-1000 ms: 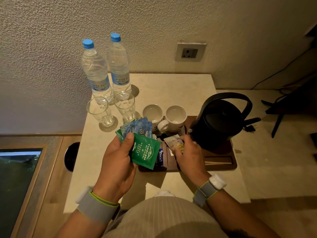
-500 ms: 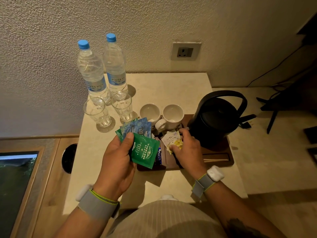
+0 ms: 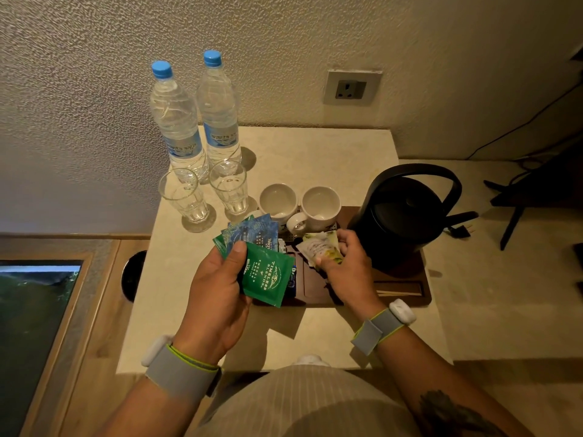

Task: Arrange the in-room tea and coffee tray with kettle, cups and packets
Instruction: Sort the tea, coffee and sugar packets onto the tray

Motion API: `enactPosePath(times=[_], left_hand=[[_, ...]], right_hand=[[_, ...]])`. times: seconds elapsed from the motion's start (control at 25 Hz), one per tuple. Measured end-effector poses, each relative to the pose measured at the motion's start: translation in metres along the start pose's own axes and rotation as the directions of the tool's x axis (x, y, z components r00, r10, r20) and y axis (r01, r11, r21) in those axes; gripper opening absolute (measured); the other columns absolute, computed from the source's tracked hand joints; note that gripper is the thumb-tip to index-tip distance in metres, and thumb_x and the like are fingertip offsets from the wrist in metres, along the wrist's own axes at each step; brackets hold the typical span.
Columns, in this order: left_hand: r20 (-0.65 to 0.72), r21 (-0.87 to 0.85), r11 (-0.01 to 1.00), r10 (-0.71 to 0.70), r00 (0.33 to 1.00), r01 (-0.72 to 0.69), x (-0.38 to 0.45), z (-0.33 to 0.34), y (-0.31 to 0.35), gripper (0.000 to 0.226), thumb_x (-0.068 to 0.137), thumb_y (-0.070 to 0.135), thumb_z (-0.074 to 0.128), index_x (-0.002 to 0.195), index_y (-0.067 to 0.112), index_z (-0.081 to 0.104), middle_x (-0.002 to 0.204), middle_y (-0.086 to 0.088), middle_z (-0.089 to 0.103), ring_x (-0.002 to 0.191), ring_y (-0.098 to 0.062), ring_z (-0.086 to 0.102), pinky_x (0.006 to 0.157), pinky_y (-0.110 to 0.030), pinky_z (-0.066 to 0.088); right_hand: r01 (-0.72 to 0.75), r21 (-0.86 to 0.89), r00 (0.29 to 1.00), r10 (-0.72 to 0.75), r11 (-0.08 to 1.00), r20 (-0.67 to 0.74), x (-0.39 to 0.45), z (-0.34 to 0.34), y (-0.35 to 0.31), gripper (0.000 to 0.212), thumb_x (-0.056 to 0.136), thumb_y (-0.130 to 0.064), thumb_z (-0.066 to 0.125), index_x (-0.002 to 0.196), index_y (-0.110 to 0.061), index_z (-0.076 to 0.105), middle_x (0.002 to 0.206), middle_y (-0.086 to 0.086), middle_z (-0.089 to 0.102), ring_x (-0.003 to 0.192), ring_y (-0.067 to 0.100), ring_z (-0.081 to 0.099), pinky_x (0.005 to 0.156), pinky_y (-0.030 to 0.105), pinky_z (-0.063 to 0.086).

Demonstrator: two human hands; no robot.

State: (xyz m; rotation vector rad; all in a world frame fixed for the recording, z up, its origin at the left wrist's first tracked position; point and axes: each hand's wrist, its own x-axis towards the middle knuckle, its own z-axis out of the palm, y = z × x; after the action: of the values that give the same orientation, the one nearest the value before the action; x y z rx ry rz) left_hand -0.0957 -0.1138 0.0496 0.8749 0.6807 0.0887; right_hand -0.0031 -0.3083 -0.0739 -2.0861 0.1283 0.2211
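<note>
You're standing over a pale stone-look table (image 3: 315, 152) pushed up against a rough textured wall (image 3: 94, 74), with a wall socket (image 3: 351, 88) just above the back edge. Your left hand (image 3: 217, 298) grips a fanned bunch of green and blue tea packets (image 3: 266, 274), thumb pressed on top, held over the left end of the dark brown tray (image 3: 407, 279). Your right hand (image 3: 350, 269) pinches a pale yellow-and-white packet (image 3: 318, 247) just above the tray's middle, so the hands are apart but close.

The black kettle (image 3: 400, 216) sits on the right end of the tray, and two white cups (image 3: 320, 205) stand at its back edge. Off the tray to the left, two empty glasses (image 3: 187, 197) stand in front of two water bottles (image 3: 178, 121) by the wall. Wooden flooring (image 3: 94, 310) runs along the left, with a dark round opening (image 3: 134, 275) beside the table.
</note>
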Motion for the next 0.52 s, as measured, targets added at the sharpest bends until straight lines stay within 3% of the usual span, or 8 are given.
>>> enactPosePath(times=[0.12,0.28,0.44,0.52], left_hand=[[-0.026,-0.009,1.0,0.006,1.0,-0.006,0.0006,-0.0015,-0.0003,0.021,0.107,0.017,0.053,0.121,0.014,0.07,0.103,-0.006,0.081,0.087,-0.016,0.079,0.067,-0.029,0.064],[-0.033,-0.003,1.0,0.002,0.999,-0.002,0.0,0.0004,-0.0033,0.022,0.107,0.017,0.053,0.122,0.013,0.069,0.104,-0.007,0.081,0.087,-0.016,0.078,0.066,-0.029,0.063],[-0.033,-0.014,1.0,0.014,0.999,-0.014,-0.0004,0.0019,-0.0034,0.022,0.107,0.017,0.053,0.122,0.013,0.069,0.105,-0.008,0.081,0.088,-0.017,0.079,0.067,-0.03,0.064],[-0.035,-0.016,1.0,0.015,0.999,-0.016,-0.0004,0.0018,-0.0028,0.023,0.107,0.017,0.052,0.122,0.014,0.069,0.106,-0.008,0.081,0.088,-0.017,0.078,0.068,-0.03,0.064]], right_hand=[[0.11,-0.206,0.994,-0.106,0.972,0.033,-0.0042,0.0036,-0.0065,0.056,0.079,-0.029,0.088,0.113,-0.049,0.048,0.095,-0.027,0.059,0.08,-0.007,0.058,0.061,0.005,0.044],[0.152,-0.332,0.988,-0.157,0.931,0.013,-0.0067,0.0084,-0.01,0.041,0.086,-0.036,0.08,0.112,-0.042,0.048,0.107,-0.007,0.069,0.09,0.008,0.05,0.068,0.027,0.049],[0.22,-0.228,0.973,-0.23,0.948,-0.02,-0.0086,0.0025,-0.0094,0.025,0.093,-0.041,0.072,0.11,-0.038,0.054,0.103,-0.008,0.065,0.095,0.012,0.058,0.069,0.022,0.049],[0.179,-0.119,0.983,-0.183,0.977,-0.019,-0.0087,-0.0008,-0.0075,0.032,0.094,-0.034,0.073,0.117,-0.038,0.05,0.108,-0.009,0.063,0.102,0.014,0.061,0.074,0.025,0.054]])
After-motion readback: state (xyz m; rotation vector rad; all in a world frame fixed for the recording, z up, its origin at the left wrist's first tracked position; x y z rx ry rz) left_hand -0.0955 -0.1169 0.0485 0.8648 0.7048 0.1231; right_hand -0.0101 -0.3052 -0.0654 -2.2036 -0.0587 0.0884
